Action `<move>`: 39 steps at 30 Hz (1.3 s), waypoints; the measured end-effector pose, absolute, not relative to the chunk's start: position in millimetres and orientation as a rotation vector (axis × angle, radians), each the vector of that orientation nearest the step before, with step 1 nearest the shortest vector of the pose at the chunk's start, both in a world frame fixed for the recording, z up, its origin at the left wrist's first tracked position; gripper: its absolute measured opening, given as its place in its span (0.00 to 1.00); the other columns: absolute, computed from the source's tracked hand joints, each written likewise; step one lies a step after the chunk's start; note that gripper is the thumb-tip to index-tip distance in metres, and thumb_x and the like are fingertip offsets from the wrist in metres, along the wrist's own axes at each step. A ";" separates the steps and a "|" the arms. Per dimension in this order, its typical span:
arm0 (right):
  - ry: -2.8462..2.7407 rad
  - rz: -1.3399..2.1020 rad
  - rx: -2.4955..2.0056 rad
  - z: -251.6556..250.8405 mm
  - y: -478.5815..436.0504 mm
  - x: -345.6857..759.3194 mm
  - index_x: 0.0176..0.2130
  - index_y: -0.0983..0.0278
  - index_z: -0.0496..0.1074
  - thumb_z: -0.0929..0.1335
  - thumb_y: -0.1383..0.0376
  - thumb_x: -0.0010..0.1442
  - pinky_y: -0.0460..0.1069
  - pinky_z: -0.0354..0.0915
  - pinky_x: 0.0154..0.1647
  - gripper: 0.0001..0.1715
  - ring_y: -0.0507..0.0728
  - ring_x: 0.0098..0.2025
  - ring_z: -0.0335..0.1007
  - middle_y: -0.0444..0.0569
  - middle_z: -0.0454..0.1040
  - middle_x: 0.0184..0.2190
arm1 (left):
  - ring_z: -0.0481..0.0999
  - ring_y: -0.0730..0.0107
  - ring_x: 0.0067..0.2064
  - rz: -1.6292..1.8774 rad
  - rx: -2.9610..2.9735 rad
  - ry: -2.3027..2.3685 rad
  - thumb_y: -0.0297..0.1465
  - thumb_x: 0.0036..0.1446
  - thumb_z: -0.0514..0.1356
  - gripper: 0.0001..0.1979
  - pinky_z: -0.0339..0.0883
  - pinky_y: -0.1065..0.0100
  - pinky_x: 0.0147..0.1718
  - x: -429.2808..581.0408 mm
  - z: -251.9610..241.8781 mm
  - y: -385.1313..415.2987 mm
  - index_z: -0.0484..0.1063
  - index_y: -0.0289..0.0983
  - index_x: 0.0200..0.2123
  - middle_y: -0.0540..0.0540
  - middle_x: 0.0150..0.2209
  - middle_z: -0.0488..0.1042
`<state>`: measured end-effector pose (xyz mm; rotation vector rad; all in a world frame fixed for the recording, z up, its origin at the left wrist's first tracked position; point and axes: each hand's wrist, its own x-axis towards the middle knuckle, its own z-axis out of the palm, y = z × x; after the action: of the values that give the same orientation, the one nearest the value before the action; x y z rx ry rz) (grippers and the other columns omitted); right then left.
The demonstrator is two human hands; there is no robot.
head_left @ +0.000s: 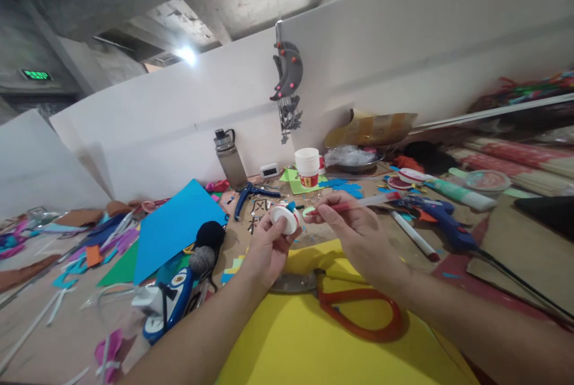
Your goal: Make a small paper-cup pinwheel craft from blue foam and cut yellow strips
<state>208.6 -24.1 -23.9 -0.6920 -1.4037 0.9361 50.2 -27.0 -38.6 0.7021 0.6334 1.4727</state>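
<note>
Left hand (263, 256) and right hand (365, 244): bare, nail detail too small to read. Left forearm (201, 328) and right forearm (466, 313), directly behind each grip: bare, narrow nearest the hand, broadening farther back.

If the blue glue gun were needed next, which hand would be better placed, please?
Probably the right hand: it is nearer the glue gun, though holding a red pen; the farther left hand holds a white disc.

The brownish table (45, 349) is occupied by white strips (54, 306), a grey bottle (231, 162), a blue-handled tool (244, 198) and a white marker (413, 234).
</note>
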 end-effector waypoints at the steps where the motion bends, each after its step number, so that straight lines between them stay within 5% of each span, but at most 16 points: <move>1: -1.413 0.929 -0.693 -25.0 -23.7 208.4 0.35 0.58 0.69 0.65 0.55 0.60 0.52 0.69 0.42 0.10 0.56 0.35 0.73 0.45 0.74 0.32 | 0.75 0.73 0.36 1.468 0.694 0.635 0.27 0.46 0.67 0.12 0.72 0.68 0.40 50.6 -38.5 -27.1 0.71 0.35 0.37 0.47 0.34 0.76; 39: -1.552 0.718 -0.762 -22.0 -26.2 210.0 0.33 0.62 0.70 0.63 0.59 0.62 0.47 0.63 0.40 0.10 0.53 0.36 0.68 0.45 0.71 0.32 | 0.75 0.73 0.36 1.415 0.713 0.626 0.26 0.47 0.66 0.11 0.71 0.65 0.44 53.4 -38.8 -29.9 0.72 0.34 0.36 0.47 0.34 0.76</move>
<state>210.0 -26.2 -22.0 -0.7621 -1.5519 0.7185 53.4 -29.9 -38.8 0.7131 0.6257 1.4152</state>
